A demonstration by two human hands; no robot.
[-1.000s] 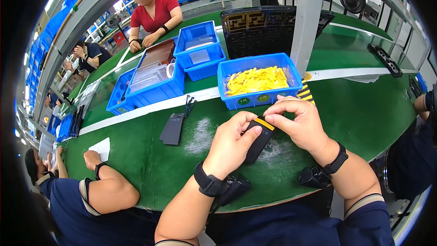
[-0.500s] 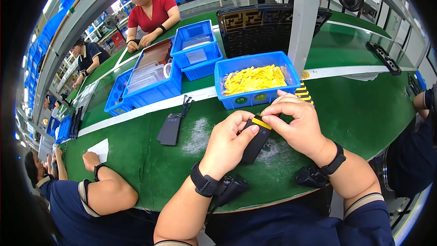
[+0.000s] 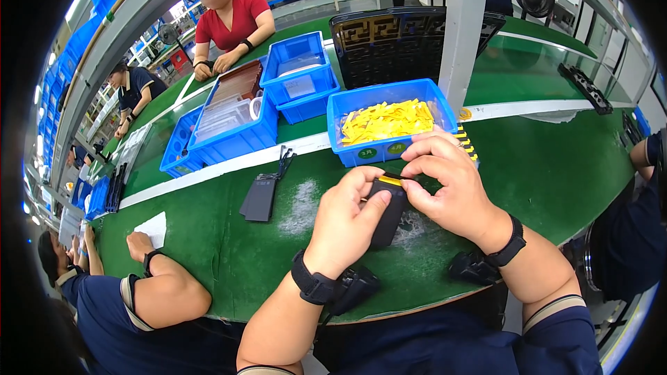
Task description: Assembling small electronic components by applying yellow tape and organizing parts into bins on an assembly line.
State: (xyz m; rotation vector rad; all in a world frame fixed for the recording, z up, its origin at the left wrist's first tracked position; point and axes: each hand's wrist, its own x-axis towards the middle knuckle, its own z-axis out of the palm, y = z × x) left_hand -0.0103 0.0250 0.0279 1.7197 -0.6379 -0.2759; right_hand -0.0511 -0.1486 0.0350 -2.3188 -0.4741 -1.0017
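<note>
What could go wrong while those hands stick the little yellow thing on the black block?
1. The yellow strip is pinched only by fingertips at the top edge of the black block, so it might go on crooked or slip away.
2. The left hand holds the block above the green table; a loose grip might drop it.
3. The right hand works close to the blue bin of yellow pieces and might bump it.

black part: upper end hidden under both hands' fingers
yellow strip: mostly covered by right hand
bin contents: too small to tell
</note>
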